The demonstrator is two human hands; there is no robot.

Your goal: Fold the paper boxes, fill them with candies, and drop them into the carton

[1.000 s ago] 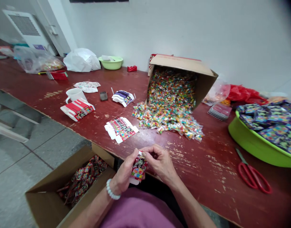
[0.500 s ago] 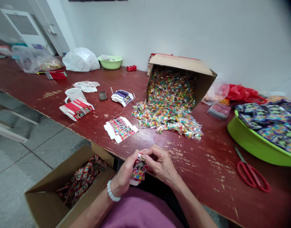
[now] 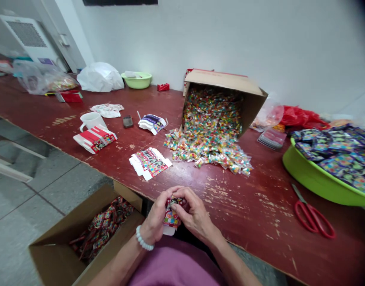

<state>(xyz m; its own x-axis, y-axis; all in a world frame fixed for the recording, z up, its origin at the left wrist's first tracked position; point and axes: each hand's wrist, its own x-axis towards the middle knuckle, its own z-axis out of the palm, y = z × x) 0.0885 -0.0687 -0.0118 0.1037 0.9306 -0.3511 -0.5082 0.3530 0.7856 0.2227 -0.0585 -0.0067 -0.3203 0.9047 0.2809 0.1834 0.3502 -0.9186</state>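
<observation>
Between my two hands, at the table's near edge, is a small printed red candy box (image 3: 171,216) with a white flap sticking out at its lower end. My left hand (image 3: 156,216), with a beaded bracelet on the wrist, wraps round its left side. Closed about the upper right of the box is my right hand (image 3: 194,214), its thumb across the printed face. The fingers behind the box are hidden. Just beyond lies a fanned stack of flat red boxes (image 3: 151,163). Small clear candy packets (image 3: 212,155) spill from a tipped carton (image 3: 254,107).
Left of me, an open carton (image 3: 51,248) holds many printed packs. Scissors (image 3: 313,218) and a green basin (image 3: 325,188) of dark packs are at right. A white mug (image 3: 93,119), red box bundle (image 3: 96,139) and purple-striped flat boxes (image 3: 152,123) stand on the left.
My right hand has shifted from the box's top end; its fingers now curl over the top and its thumb presses the front. The white top flap no longer shows.
</observation>
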